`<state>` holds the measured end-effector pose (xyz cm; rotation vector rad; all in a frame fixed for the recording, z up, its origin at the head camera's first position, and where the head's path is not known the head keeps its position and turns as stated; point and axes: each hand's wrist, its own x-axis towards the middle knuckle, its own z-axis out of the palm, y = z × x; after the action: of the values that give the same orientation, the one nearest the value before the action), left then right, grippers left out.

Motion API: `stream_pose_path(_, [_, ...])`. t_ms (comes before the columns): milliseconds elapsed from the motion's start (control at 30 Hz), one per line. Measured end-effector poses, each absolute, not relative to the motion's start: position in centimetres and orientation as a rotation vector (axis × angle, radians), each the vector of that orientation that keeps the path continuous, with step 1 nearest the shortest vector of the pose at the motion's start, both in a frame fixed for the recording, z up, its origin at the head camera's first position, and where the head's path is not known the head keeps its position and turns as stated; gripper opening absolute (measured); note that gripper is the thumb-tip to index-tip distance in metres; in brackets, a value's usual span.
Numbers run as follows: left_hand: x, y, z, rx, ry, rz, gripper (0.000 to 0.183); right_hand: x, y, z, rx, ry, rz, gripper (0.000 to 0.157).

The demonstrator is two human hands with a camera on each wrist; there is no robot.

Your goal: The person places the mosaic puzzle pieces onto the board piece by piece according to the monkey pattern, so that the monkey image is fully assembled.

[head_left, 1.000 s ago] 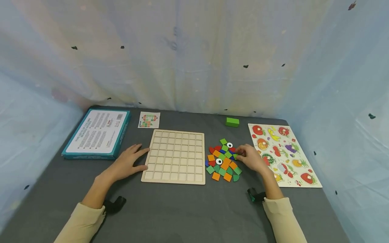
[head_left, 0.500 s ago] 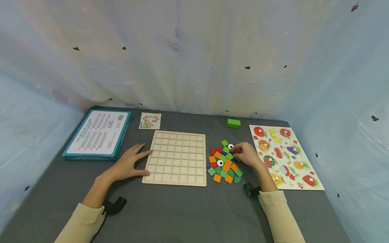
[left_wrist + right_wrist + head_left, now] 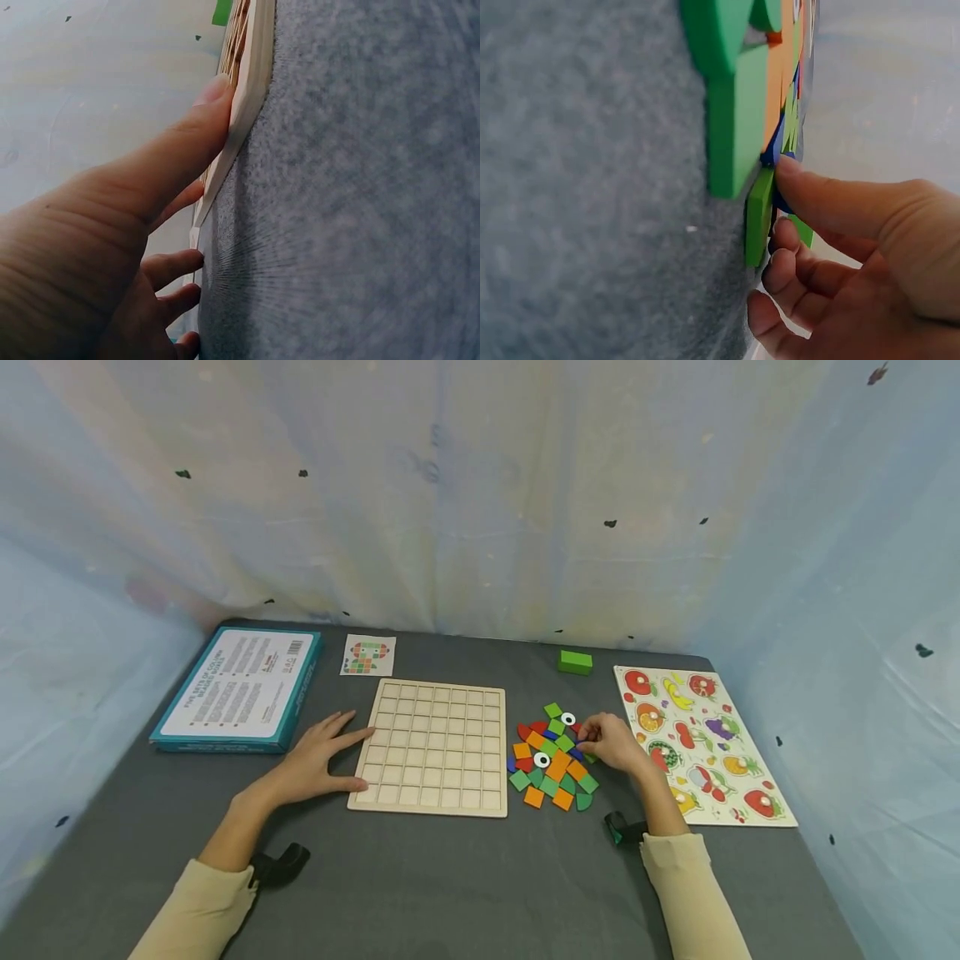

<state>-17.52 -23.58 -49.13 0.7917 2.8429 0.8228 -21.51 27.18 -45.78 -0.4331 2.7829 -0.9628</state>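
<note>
My left hand [image 3: 315, 760] lies with spread, straight fingers at the left edge of a wooden grid board [image 3: 431, 747]. Its thumb [image 3: 214, 105] touches the board's rim in the left wrist view. To the right of the board lies a loose pile of flat coloured tiles [image 3: 558, 766], mostly orange, green, red and blue. Over the pile's right side is my right hand [image 3: 617, 745], thumb and fingers curled around a blue tile [image 3: 781, 201], mostly hidden by them. A light green tile [image 3: 760, 214] lies right beside the fingertips.
A teal-edged box [image 3: 232, 685] and a small pattern card [image 3: 368, 656] lie at the back left. Behind the pile stands a green block [image 3: 575, 662]. A fruit-picture board [image 3: 705, 743] lies right, partly under the right forearm. Fabric curtains surround the table.
My right fingertips have shifted slightly within the pile, and a light green tile beside them has moved a little right and towards me. The left hand stays at the grid board's edge.
</note>
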Motion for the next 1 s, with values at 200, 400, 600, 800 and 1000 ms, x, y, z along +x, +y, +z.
stream_pose_path(200, [-17.4, -23.6, -49.0, 0.782, 2.829, 0.831, 0.089, -21.6, 26.5, -45.8, -0.415, 2.786, -1.140, 0.004])
stream_pose_path(400, [-17.5, -23.6, -49.0, 0.778, 2.822, 0.845, 0.088, -22.9, 24.5, -45.0, -0.557, 2.660, -1.373, 0.016])
stream_pose_path(600, [-17.5, -23.6, -49.2, 0.792, 2.829, 0.849, 0.088, -24.1, 21.4, -44.8, -0.385, 2.495, -1.630, 0.022])
stream_pose_path(800, [-17.4, -23.5, -49.2, 0.802, 2.841, 0.843, 0.088, -24.4, 19.3, -45.1, -0.131, 2.361, -1.791, 0.026])
stream_pose_path(1000, [-17.4, -23.0, -48.9, 0.815, 2.862, 0.822, 0.082, -24.5, 17.1, -45.5, -0.193, 2.406, -1.646, 0.021])
